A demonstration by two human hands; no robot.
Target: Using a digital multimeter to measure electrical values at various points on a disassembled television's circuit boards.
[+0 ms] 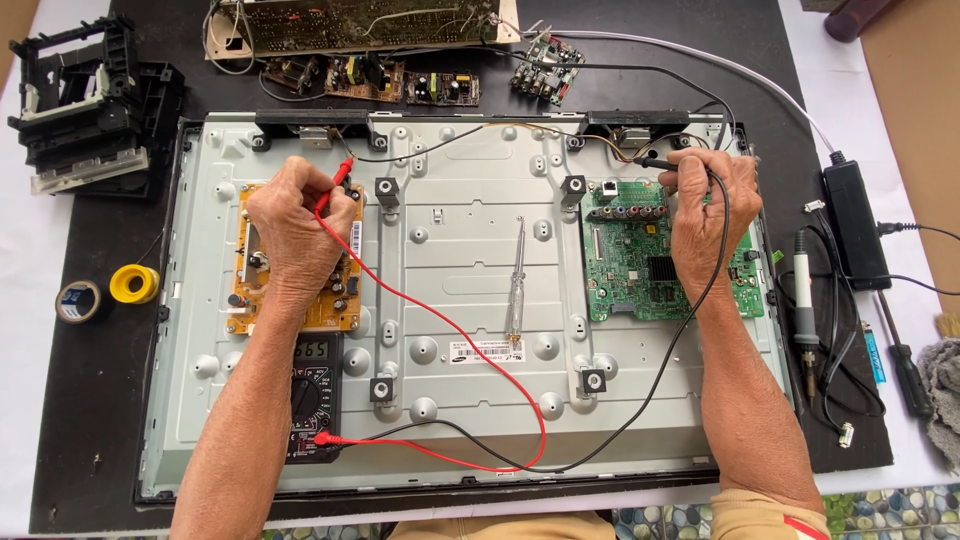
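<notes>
A flat television lies face down with its grey metal back panel [470, 290] bare. My left hand [295, 235] grips a red meter probe [338, 183] and rests on the tan power board [300, 260] at the panel's left. My right hand [705, 215] grips a black probe [655, 162], its tip near the panel's top right edge, above the green main board [640, 270]. Red and black leads loop down to a black multimeter [312, 395] partly under my left forearm.
A clear-handled screwdriver [517, 285] lies mid-panel. Loose circuit boards [400, 80] and a black plastic drive frame [90, 100] sit at the back. Tape rolls [110, 290] lie left. A soldering iron [805, 300], black power adapter [855, 225] and screwdrivers lie right.
</notes>
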